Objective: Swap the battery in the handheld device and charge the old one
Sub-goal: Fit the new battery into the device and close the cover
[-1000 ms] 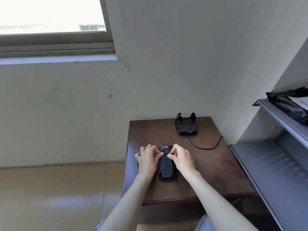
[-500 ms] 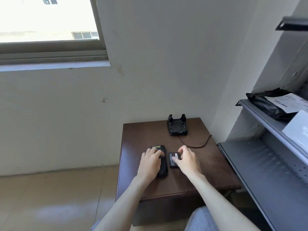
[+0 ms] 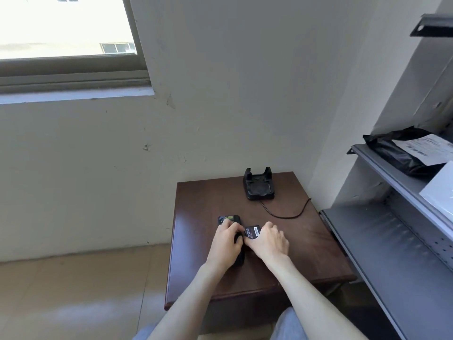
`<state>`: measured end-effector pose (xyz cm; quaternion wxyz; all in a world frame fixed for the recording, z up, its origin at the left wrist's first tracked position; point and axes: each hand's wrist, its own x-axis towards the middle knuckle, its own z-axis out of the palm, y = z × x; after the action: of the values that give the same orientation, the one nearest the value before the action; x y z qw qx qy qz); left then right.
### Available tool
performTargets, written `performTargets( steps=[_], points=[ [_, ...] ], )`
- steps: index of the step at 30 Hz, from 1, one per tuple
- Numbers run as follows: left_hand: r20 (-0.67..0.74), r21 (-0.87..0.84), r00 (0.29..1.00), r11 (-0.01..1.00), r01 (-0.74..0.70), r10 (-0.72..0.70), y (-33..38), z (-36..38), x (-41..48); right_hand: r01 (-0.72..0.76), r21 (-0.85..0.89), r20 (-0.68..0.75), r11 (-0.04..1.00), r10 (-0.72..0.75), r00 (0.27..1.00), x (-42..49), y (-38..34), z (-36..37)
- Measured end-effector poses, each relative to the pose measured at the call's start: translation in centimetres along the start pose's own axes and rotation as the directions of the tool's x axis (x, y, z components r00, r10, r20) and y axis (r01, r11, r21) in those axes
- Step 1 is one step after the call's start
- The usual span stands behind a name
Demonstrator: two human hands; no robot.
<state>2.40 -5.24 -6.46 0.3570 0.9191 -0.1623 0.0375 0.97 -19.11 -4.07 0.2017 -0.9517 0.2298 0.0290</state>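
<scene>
A black handheld device [image 3: 230,220] lies face down on the brown table [image 3: 306,246], its top end pointing away from me. My left hand [image 3: 226,244] rests flat on the device and covers most of it. Just to its right lies a flat black battery [image 3: 253,232] with a white label. My right hand [image 3: 268,241] covers the battery's near half, fingers on it. An empty black charging cradle [image 3: 258,187] stands at the table's far edge, its cable [image 3: 286,214] curling off to the right.
A grey metal shelf unit [image 3: 392,241] stands close against the table's right side, with a black parcel [image 3: 402,155] and a white box [image 3: 441,192] on its upper shelf. A wall and a window are behind the table. Tiled floor lies to the left.
One second ago both hands were on the device. Since then the battery has appeared on the table to the device's right under my right hand, and the head camera has shifted.
</scene>
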Motion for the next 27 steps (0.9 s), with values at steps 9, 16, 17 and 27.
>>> performTargets(
  steps=[9,16,17,27],
  points=[
    [0.012,-0.068,1.0,0.998,0.019,-0.018,0.3,-0.6,-0.4,0.01,-0.013,0.022,1.0,-0.01,1.0,-0.2,-0.3,-1.3],
    [0.044,-0.124,0.998,0.991,0.042,-0.037,0.5,-1.6,-1.2,-0.04,-0.054,-0.006,0.998,0.039,0.999,-0.1,1.4,-2.6],
    [0.046,-0.126,0.998,0.991,0.046,-0.04,0.5,-1.6,-1.3,-0.051,-0.055,-0.007,0.997,0.05,0.999,-0.1,1.7,-2.6],
    [-0.088,-0.106,0.991,0.99,0.088,-0.098,0.7,-2.0,-1.3,0.114,-0.051,-0.138,0.992,-0.12,0.983,-0.5,1.8,-4.1]
  ],
)
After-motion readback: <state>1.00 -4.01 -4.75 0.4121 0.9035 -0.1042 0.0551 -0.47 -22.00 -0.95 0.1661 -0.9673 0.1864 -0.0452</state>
